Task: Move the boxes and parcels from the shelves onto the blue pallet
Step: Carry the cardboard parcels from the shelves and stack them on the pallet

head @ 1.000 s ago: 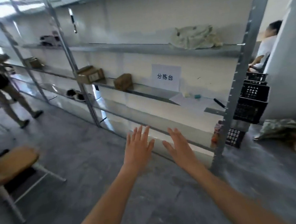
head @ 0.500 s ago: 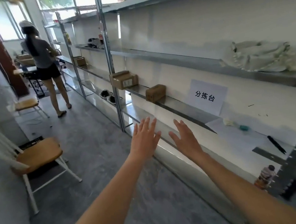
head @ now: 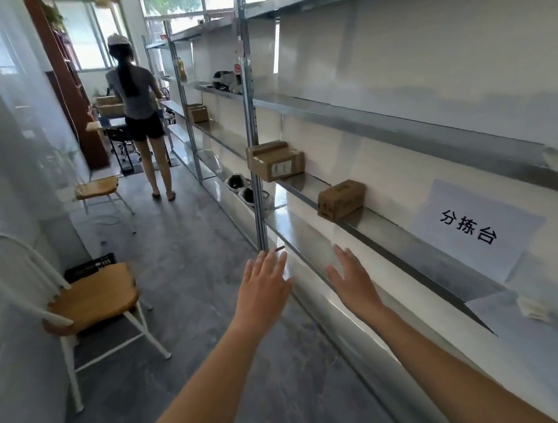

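A small brown cardboard box point(head: 341, 199) sits on the middle metal shelf point(head: 386, 231) to my right. Farther along the same shelf lies a larger cardboard box point(head: 276, 163) with a white label. A third box point(head: 197, 113) stands on a shelf deeper in the aisle. My left hand point(head: 264, 288) and my right hand point(head: 352, 277) are stretched out in front of me, fingers straight, holding nothing, below and short of the small box. No blue pallet is in view.
Metal shelving point(head: 250, 118) runs along the right wall, with a paper sign point(head: 471, 225) on it. A wooden-seat chair point(head: 87, 300) stands at my left, another chair point(head: 98, 189) beyond it. A person point(head: 139, 112) stands down the aisle. Helmets point(head: 244, 189) lie on the low shelf.
My view has swung left along the aisle and closer to the shelving. The boxes now appear nearer. Both hands stay out in front, empty.
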